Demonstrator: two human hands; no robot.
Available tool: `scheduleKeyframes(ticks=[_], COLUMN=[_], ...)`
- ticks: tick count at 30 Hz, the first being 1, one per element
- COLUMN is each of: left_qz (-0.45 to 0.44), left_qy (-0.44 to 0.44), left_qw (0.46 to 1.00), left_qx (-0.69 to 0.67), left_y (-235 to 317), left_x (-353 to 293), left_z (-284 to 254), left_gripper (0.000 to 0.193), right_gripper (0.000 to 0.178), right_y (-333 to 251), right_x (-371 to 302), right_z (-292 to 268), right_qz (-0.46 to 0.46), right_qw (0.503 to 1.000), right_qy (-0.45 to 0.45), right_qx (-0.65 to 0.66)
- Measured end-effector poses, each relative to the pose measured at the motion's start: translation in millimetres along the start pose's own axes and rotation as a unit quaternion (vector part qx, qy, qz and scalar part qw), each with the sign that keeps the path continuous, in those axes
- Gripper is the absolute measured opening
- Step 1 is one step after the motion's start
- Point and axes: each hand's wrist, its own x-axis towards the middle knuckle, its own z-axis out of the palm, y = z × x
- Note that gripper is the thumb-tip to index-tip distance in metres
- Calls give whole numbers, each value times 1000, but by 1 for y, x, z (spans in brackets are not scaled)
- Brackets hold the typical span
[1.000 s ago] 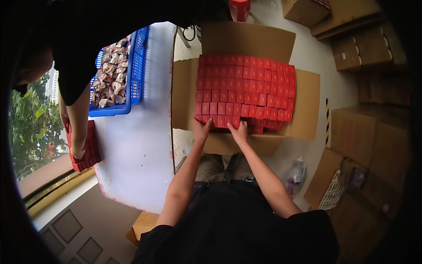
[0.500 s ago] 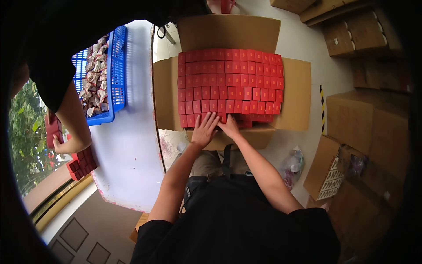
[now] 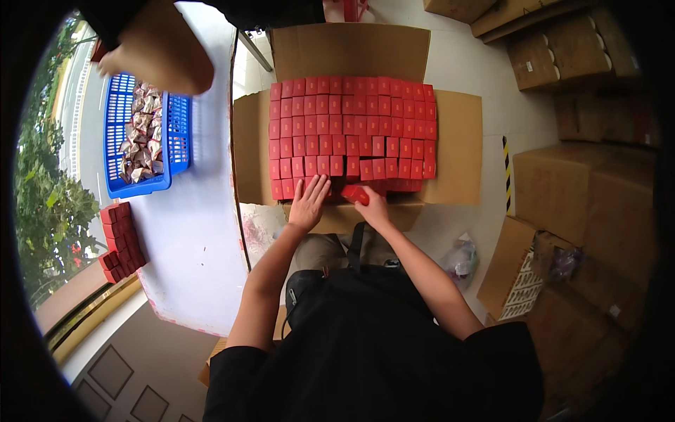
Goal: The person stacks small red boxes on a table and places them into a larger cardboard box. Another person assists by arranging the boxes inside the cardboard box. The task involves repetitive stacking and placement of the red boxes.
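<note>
An open cardboard carton [image 3: 460, 148] stands in front of me, packed with rows of small red boxes [image 3: 351, 125]. On the near row at its left part, my left hand [image 3: 307, 209] lies with fingers stretched out over the boxes. Between thumb and fingers, my right hand [image 3: 375, 211] grips one small red box [image 3: 356, 194], tilted over the carton's near edge. A gap shows in the near row between my two hands. To its right, a lower layer of red boxes is partly visible.
On the white table [image 3: 190, 267] at left stand a blue basket [image 3: 180, 133] of small wrapped packets and a stack of red boxes [image 3: 123, 243]. A co-worker's arm [image 3: 165, 53] reaches over the basket. Brown cartons [image 3: 562, 186] line the right; a plastic bag [image 3: 460, 260] lies on the floor.
My right hand has drawn back from the near row with a red box, and a gap has opened there. The co-worker's arm has moved from the stacked boxes to above the basket.
</note>
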Motion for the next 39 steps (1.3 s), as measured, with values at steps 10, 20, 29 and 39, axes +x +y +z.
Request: scheduleKeyframes(ticks=[10, 20, 29, 39], left_qz=[-27, -46, -44, -45], left_qy=[-9, -5, -18, -15], left_qw=[999, 998, 998, 998], left_qx=[-33, -43, -44, -45], left_y=[14, 18, 17, 18], left_x=[-2, 1, 0, 0], left_z=[-11, -10, -12, -10], left_gripper=[56, 59, 58, 58], right_gripper=[37, 35, 35, 40], right_y=[11, 43, 29, 76], right_x=[-15, 10, 19, 10], right_z=[-121, -131, -96, -101], right_qz=[-149, -77, -11, -37], right_qw=[968, 946, 922, 977], right_qy=[-103, -179, -200, -180], right_qx=[-171, -260, -330, -109])
